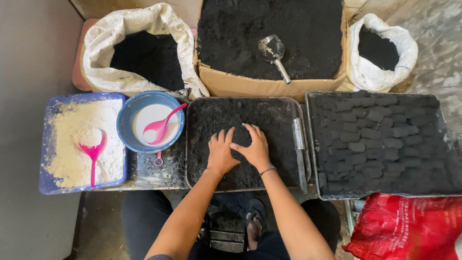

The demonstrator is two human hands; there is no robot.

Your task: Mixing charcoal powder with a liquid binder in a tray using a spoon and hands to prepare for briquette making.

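Note:
A metal tray filled with black powder lies in front of me. My left hand and my right hand press flat on the powder near the tray's middle, fingers spread and touching each other. Neither hand holds anything. A metal knife-like tool rests along the tray's right rim.
Left: a blue tray of pale powder with a pink scoop, and a blue bowl of white liquid with a pink spoon. Right: a tray of black briquettes and a red bag. Behind: white sacks, a cardboard box with a metal scoop.

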